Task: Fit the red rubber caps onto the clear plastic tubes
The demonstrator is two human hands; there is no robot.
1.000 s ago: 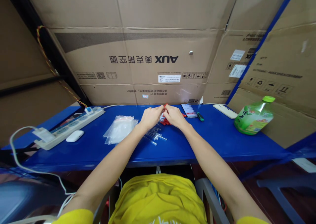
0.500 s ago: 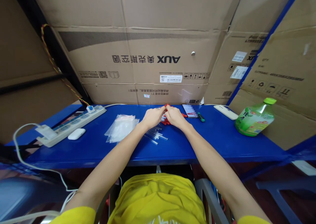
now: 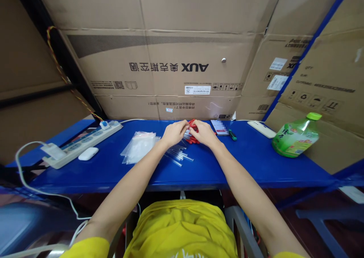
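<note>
At the back of the blue counter (image 3: pixel 256 163) our left hand (image 3: pixel 174 132) and right hand (image 3: pixel 205 133) meet, each grip pinched on small red caps (image 3: pixel 193 138). Clear tubes (image 3: pixel 179 154) lie just below them, plastic bags (image 3: pixel 139 146) to the left.

One head-worn camera looks forward and down from close above the person's lap, facing the blue counter (image 3: pixel 256 163) and the cardboard boxes (image 3: pixel 170 60) behind it.

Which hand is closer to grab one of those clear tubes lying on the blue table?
Probably the left hand: the loose clear tubes lie just below it, while the right hand sits over the red caps.
</note>
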